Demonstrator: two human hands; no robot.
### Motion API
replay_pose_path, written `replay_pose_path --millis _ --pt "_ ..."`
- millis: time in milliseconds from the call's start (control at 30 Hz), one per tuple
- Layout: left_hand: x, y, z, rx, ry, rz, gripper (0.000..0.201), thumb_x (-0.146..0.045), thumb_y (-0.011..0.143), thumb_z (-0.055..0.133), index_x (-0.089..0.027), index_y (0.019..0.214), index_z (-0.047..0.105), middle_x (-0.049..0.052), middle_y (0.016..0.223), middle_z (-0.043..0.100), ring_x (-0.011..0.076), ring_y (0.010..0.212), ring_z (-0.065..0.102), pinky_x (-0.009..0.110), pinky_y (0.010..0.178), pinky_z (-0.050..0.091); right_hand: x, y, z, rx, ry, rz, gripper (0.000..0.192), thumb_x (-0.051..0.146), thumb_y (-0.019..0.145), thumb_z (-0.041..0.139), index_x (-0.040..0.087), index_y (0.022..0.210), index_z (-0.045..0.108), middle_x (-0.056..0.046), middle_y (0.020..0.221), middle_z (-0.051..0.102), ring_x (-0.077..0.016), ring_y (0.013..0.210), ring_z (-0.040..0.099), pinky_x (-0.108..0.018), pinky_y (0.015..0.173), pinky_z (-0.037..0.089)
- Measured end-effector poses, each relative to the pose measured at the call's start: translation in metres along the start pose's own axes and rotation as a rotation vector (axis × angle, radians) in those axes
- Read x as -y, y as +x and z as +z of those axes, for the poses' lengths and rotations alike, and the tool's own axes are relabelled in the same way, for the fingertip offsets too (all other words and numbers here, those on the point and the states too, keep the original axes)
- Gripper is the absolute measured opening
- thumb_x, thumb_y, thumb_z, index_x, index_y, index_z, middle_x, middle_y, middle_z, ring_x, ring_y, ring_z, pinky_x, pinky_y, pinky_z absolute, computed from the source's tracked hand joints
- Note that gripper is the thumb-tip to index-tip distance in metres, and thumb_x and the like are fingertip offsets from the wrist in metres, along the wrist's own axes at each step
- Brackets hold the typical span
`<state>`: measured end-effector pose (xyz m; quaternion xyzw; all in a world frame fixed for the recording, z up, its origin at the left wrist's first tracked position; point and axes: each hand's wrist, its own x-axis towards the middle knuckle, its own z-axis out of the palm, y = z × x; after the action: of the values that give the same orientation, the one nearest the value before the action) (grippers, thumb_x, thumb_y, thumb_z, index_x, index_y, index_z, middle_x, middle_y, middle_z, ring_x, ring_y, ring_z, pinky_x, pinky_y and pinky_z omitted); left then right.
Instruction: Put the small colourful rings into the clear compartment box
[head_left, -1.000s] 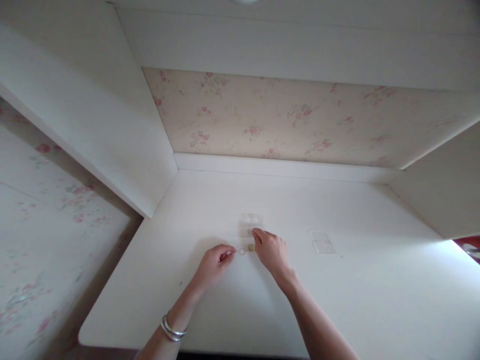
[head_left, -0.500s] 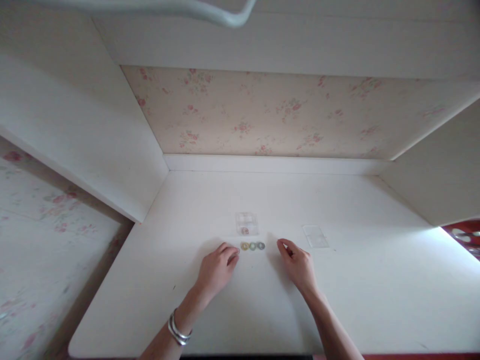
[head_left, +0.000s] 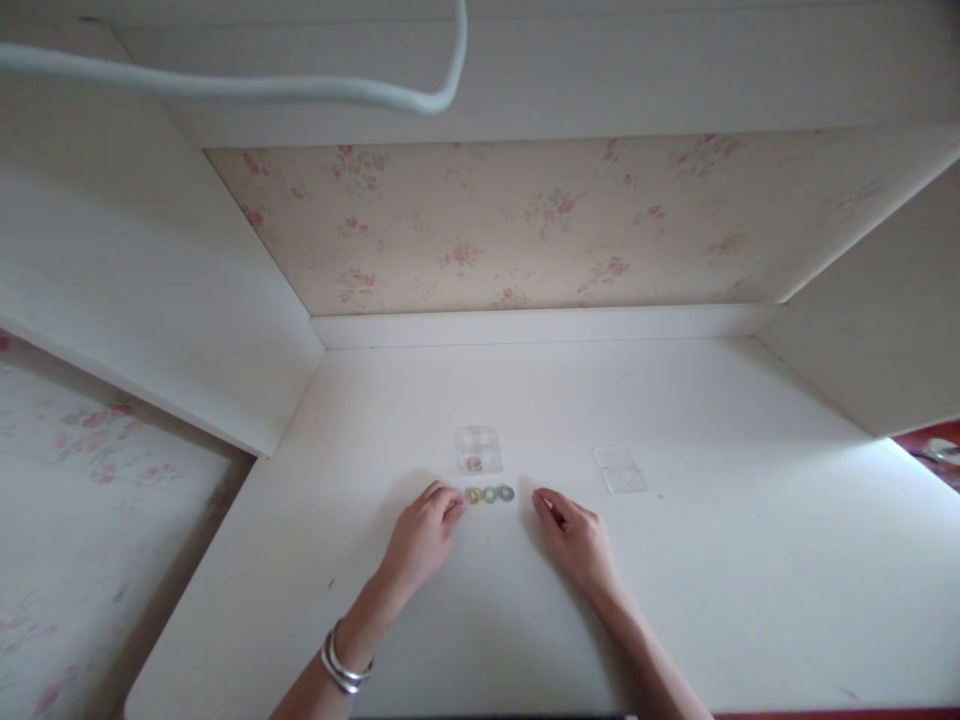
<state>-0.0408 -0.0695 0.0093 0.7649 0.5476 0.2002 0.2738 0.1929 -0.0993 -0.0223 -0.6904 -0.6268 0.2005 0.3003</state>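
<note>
Since the earlier frame, right hand [head_left: 576, 545] pulled slightly further off the three rings [head_left: 490, 494], centre frame; grip loose, empty. Left hand [head_left: 421, 535] curled, empty, fingertips beside the rings on the table [head_left: 720, 600].

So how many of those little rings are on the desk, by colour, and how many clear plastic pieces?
Yellow ring: 1
Green ring: 1
Blue-grey ring: 1
Pink ring, inside the clear box: 1
Clear box: 1
Clear lid, lying apart to the right: 1
Total: 6 things, 4 of them rings.

Head-worn view, forward and down over white desk [head_left: 675, 600].
</note>
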Motion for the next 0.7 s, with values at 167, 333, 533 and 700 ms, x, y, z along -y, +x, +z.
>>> replay_pose_path --millis 167,333,533,700 --pt "-0.009 0.026 -0.001 -0.083 -0.009 0.03 0.018 -0.026 0.089 0.043 -0.019 0.086 0.06 0.005 0.089 0.062 0.0171 0.084 0.058 0.026 0.074 0.043 -0.001 0.001 -0.001 0.001 0.038 -0.015 0.037 0.043 0.09 0.037 0.023 0.094 0.068 -0.003 0.078 0.07 -0.0132 0.065 0.062 -0.02 0.059 0.042" --pt "-0.014 0.055 0.003 -0.112 0.048 0.058 0.02 -0.026 0.089 0.044 -0.019 0.086 0.062 0.005 0.09 0.063 0.0171 0.086 0.058 0.027 0.078 0.043 0.001 0.001 -0.002 -0.013 0.038 -0.011 0.036 0.042 0.09 0.037 0.024 0.094 0.068 -0.003 0.078 0.07 -0.0131 0.064 0.062 -0.02 0.06 0.042" --pt "-0.011 0.053 0.003 -0.166 0.052 0.062 0.024 -0.028 0.09 0.042 -0.019 0.089 0.064 0.006 0.088 0.065 0.017 0.084 0.06 0.027 0.078 0.044 -0.001 0.001 -0.002 -0.006 0.007 -0.005 0.037 0.042 0.091 0.036 0.024 0.095 0.068 -0.002 0.076 0.07 -0.0128 0.063 0.062 -0.02 0.059 0.041" --pt "0.001 0.024 0.0 -0.187 -0.059 -0.029 0.028 -0.035 0.09 0.041 -0.019 0.092 0.064 0.007 0.09 0.067 0.0174 0.08 0.061 0.026 0.072 0.046 0.006 -0.004 -0.001 0.022 -0.106 -0.108 0.034 0.035 0.093 0.035 0.023 0.095 0.066 -0.002 0.077 0.069 -0.0126 0.065 0.062 -0.02 0.06 0.039"
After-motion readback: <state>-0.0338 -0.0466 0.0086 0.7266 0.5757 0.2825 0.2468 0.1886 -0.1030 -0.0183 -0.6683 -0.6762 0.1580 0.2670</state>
